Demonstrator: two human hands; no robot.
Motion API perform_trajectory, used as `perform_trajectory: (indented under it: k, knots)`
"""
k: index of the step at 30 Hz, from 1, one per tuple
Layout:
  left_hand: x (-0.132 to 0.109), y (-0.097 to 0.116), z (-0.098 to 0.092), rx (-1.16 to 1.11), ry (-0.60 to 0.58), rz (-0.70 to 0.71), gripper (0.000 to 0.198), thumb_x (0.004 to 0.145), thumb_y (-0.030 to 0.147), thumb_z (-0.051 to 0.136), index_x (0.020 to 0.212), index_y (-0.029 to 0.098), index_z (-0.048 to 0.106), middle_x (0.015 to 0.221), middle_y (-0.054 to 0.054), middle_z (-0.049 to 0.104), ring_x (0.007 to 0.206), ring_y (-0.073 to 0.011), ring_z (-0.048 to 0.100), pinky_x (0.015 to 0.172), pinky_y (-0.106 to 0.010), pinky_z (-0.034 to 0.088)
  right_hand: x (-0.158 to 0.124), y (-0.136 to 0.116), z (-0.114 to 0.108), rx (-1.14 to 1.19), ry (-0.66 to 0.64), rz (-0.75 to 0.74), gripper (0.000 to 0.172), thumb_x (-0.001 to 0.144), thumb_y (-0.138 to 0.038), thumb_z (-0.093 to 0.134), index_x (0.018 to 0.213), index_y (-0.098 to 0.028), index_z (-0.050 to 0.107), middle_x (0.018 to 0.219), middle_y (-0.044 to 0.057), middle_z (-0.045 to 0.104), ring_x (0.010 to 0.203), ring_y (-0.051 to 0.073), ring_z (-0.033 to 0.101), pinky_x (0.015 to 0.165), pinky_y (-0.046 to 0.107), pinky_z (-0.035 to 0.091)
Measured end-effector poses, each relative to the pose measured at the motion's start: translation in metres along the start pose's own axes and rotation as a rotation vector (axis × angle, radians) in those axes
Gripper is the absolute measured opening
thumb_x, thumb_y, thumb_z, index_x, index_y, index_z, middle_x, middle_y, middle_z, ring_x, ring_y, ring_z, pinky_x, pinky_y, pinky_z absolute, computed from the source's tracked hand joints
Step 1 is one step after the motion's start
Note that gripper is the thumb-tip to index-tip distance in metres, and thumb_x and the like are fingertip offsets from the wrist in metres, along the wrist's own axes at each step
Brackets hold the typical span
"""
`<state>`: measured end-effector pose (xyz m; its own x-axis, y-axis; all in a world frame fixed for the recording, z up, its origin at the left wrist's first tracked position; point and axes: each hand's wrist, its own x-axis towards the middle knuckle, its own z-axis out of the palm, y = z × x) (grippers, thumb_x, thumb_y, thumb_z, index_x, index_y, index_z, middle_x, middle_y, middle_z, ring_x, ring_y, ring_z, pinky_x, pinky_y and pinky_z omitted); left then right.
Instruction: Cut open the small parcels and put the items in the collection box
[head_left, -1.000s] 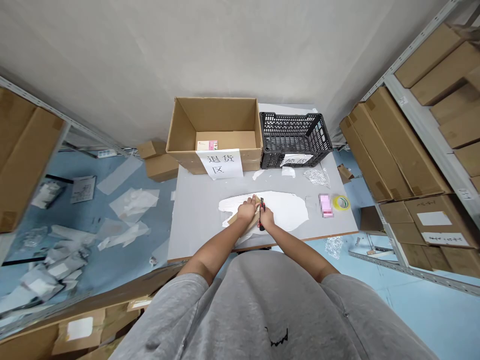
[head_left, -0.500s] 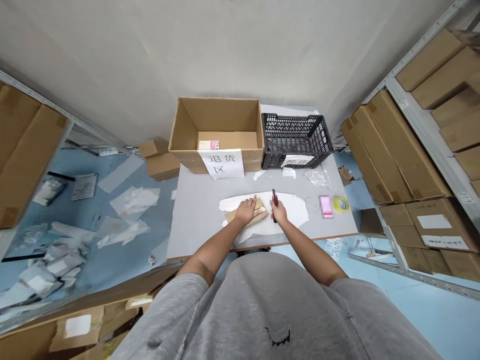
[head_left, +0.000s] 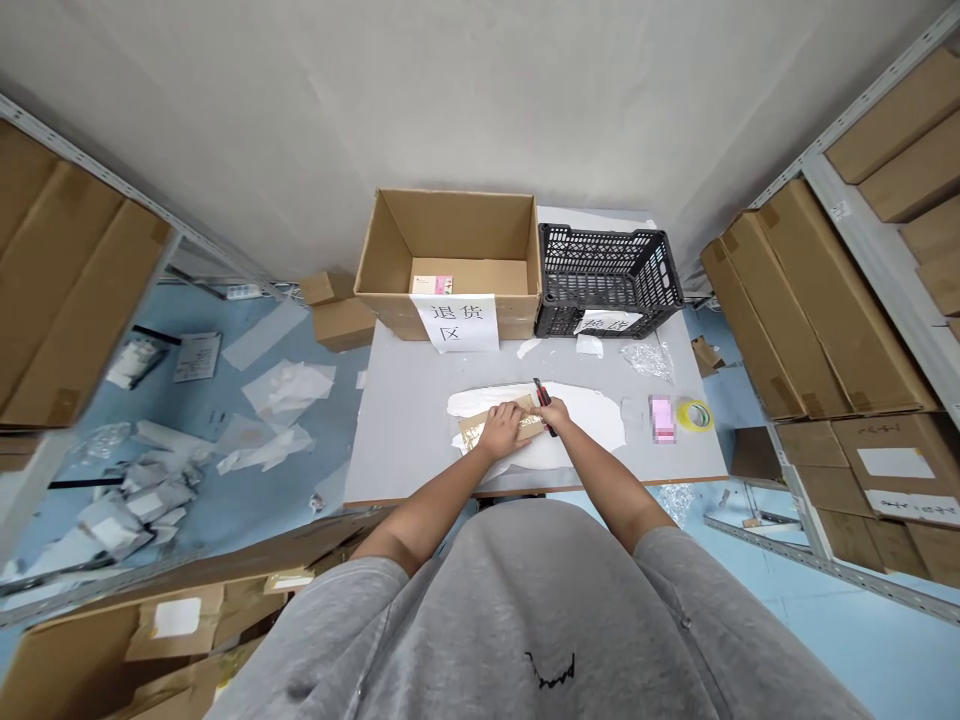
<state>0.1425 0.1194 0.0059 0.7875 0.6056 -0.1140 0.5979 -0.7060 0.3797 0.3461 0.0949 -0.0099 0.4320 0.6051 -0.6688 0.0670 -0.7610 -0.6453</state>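
Note:
My left hand lies over a small flat cardboard box, its fingers bent across the top and gripping it against the table. Shiny clear tape runs along the box's surface. In my right hand is a red and black utility knife, held at the box's right end with its tip pointing away from me. Whether the blade is out is too small to tell. Under the box a white sheet is spread on the grey table.
Behind stand a large open carton holding a small pink-and-white box, and a black plastic crate. To the right lie bubble wrap, a blurred pink item and yellow tape. Loaded shelves flank the table.
The box has turned flatter and shows more tape. My left hand has shifted over its middle, and my right hand with the knife has come closer to it. The view has swung slightly left.

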Motion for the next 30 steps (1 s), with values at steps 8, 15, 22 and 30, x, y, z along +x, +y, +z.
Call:
perform_trajectory:
  k: [8, 15, 22, 30]
  knots:
    - [0.008, 0.013, 0.013, -0.003, -0.019, -0.090, 0.059, 0.084, 0.041, 0.091, 0.131, 0.022, 0.062, 0.136, -0.014, 0.062, 0.130, -0.0359, 0.055, 0.106, -0.046, 0.040, 0.012, -0.005, 0.002, -0.078, 0.002, -0.096, 0.036, 0.074, -0.028, 0.096, 0.090, -0.020, 0.065, 0.067, -0.003, 0.066, 0.058, 0.013, 0.063, 0.049, 0.019, 0.045]
    - [0.021, 0.021, 0.013, 0.001, -0.079, -0.156, 0.062, 0.085, 0.043, 0.089, 0.134, 0.019, 0.060, 0.139, -0.019, 0.065, 0.132, -0.0384, 0.056, 0.109, -0.047, 0.040, 0.016, 0.000, 0.004, -0.213, 0.075, -0.098, 0.037, 0.077, -0.035, 0.096, 0.091, -0.022, 0.064, 0.078, -0.001, 0.071, 0.062, 0.014, 0.066, 0.049, 0.019, 0.046]
    - [0.033, 0.022, 0.005, -0.119, -0.121, -0.234, 0.053, 0.099, 0.051, 0.074, 0.140, 0.018, 0.066, 0.139, -0.019, 0.072, 0.132, -0.0380, 0.063, 0.111, -0.048, 0.042, 0.013, -0.009, 0.003, -0.298, 0.093, -0.127, 0.037, 0.082, -0.042, 0.092, 0.091, -0.024, 0.061, 0.080, -0.001, 0.070, 0.066, 0.014, 0.068, 0.053, 0.019, 0.045]
    - [0.039, 0.016, -0.001, -0.233, -0.085, -0.255, 0.035, 0.100, 0.043, 0.066, 0.127, 0.023, 0.076, 0.139, -0.012, 0.075, 0.132, -0.0337, 0.065, 0.109, -0.044, 0.044, -0.045, 0.045, -0.046, 0.100, -0.274, -0.102, 0.033, 0.108, -0.060, 0.054, 0.114, -0.028, 0.054, 0.065, -0.008, 0.062, 0.046, 0.015, 0.061, 0.046, 0.022, 0.050]
